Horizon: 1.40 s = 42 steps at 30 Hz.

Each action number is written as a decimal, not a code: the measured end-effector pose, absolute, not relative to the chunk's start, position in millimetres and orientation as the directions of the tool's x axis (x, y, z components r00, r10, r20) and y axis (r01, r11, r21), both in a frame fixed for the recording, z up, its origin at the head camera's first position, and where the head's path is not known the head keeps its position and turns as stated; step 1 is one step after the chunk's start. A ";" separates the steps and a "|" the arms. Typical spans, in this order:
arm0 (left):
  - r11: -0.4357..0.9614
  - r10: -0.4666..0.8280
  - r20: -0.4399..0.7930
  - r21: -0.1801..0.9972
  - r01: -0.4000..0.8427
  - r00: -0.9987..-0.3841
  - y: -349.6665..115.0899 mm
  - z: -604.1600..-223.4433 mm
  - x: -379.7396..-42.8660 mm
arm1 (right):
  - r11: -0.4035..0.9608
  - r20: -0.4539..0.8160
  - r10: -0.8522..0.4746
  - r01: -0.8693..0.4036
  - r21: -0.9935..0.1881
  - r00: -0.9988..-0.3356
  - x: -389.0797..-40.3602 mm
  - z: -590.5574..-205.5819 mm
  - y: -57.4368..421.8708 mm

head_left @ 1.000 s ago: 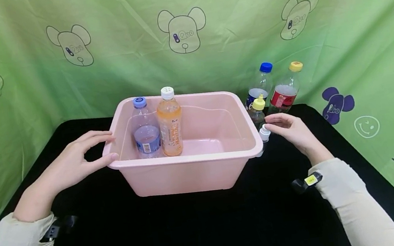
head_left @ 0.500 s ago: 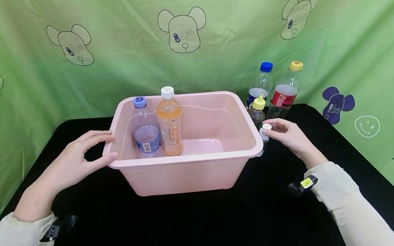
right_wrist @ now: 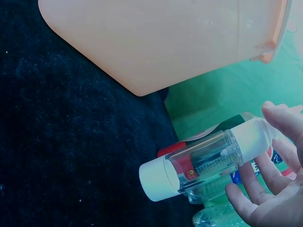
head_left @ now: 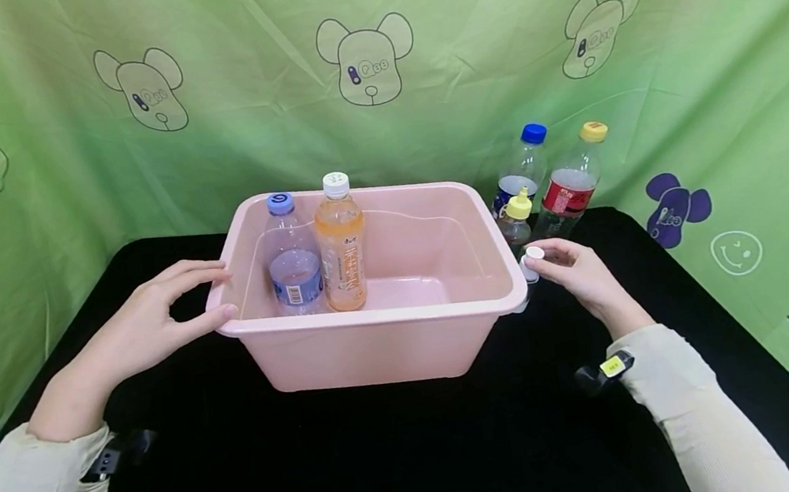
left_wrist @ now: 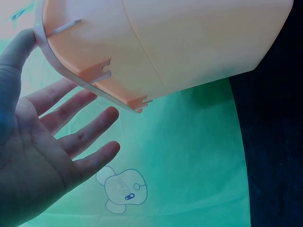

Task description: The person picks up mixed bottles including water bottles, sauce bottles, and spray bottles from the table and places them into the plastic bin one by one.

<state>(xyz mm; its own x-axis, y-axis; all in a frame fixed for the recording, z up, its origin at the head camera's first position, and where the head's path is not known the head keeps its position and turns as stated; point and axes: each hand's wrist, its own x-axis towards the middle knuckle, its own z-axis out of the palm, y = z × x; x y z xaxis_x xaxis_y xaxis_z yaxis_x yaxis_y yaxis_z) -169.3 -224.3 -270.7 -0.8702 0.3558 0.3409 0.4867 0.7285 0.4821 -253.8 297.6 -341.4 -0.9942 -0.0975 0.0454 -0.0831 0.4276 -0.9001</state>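
My left hand touches the left rim of a pink plastic tub, fingers spread and fairly straight. A half-full clear bottle with a light blue cap and an orange drink bottle with a white cap stand inside, towards the left. Outside the tub's right end, my right hand pinches the white top of a small clear bottle between thumb and fingers. That bottle has a white base; the tub's rim is close beside it in the head view. Whether its base touches the table cannot be told.
Behind the right hand stand a bottle with a yellow pointed cap, a blue-capped bottle and a yellow-capped bottle with a red label. Black cloth covers the table. A green printed curtain surrounds it at the back and sides.
The right hand has shifted slightly left and towards me, and its thumb and fingers now pinch the small bottle's white top, which has tipped a little. My left hand and the tub stay put.
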 end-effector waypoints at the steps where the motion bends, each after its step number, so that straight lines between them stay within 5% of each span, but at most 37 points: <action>1: 0.729 0.355 0.340 0.482 0.486 -0.871 -224.3 -270.6 -169.3 | 0.433 0.046 -0.096 -0.083 -0.898 -0.994 -254.1 -341.4 297.8; 24: 0.730 0.352 0.331 0.488 0.478 -0.876 -223.6 -268.7 -168.2 | 0.487 0.053 -0.096 -0.094 -0.868 -0.994 -252.3 -324.8 299.6; 42: 0.728 0.353 0.330 0.491 0.478 -0.876 -222.9 -268.5 -167.5 | 0.400 0.147 -0.119 -0.183 -0.898 -0.982 -251.6 -307.0 300.8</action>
<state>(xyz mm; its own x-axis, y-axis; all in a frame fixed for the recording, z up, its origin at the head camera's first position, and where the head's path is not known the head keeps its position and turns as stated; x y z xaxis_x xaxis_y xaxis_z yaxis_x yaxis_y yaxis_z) -167.5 -222.9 -268.5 -0.8757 0.3529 0.3297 0.4783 0.7279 0.4913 -251.6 300.8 -307.0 -0.9819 -0.1188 0.1473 -0.1831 0.4001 -0.8980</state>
